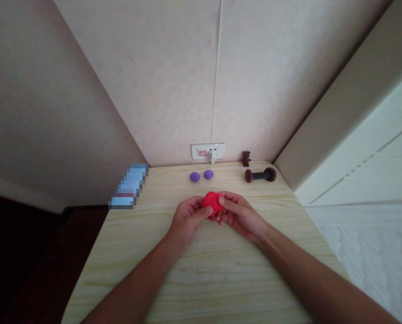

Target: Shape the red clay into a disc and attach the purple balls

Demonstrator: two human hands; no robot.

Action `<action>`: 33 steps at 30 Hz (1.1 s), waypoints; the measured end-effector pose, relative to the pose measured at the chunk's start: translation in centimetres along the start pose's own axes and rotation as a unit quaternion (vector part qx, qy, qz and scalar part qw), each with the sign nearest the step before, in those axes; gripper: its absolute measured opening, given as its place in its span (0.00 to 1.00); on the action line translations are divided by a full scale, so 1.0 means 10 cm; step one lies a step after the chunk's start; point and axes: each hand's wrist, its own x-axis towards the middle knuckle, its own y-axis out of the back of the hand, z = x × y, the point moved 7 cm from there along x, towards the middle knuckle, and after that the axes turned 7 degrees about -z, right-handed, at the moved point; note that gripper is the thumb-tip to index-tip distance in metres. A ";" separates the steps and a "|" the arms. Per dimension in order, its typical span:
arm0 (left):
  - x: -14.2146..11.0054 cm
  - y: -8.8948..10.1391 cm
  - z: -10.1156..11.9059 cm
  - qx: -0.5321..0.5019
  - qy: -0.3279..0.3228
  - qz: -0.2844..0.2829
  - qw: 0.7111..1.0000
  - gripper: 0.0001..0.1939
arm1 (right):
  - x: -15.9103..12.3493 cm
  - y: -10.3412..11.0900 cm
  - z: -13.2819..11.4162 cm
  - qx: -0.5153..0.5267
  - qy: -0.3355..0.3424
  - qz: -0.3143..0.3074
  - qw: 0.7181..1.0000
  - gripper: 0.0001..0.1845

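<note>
A lump of red modelling clay (pixel 211 201) is held between both hands above the wooden tabletop (pixel 214 274). My left hand (pixel 188 218) grips its left side, thumb laid across the front. From the right, my right hand (pixel 243 215) pinches it with the thumb on top and fingers curled underneath. The fingers hide part of the lump's lower edge. Just beyond the hands lie two purple clay balls, a left one (pixel 195 177) and a right one (pixel 209 174), slightly apart.
At the back right lies a dumbbell-shaped object (pixel 260 175) with brown ends and a dark bar. Behind it stands a small brown figure (pixel 246 158). A plug sits in the wall socket (pixel 201 151). A pixelated flat item (pixel 129 186) rests at the left edge.
</note>
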 end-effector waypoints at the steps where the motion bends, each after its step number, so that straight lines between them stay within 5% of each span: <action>1: 0.00 0.01 -0.01 -0.005 -0.001 0.010 1.000 0.12 | 0.00 0.02 -0.02 -0.024 0.012 0.005 1.000 0.18; 6: 0.00 0.05 -0.03 0.007 -0.001 0.014 1.000 0.13 | 0.01 0.08 -0.09 -0.128 0.051 0.027 0.990 0.17; 16: 0.03 0.12 -0.03 0.061 0.011 0.020 0.998 0.17 | 0.00 0.00 -0.08 -0.088 0.029 0.026 0.995 0.15; 24: 0.00 -0.02 -0.01 -0.013 0.025 -0.054 0.998 0.13 | -0.02 -0.01 -0.09 -0.105 0.018 0.008 0.994 0.16; 33: 0.02 0.17 -0.03 0.095 -0.007 0.013 0.995 0.14 | -0.03 -0.01 -0.10 -0.152 0.053 0.010 0.987 0.20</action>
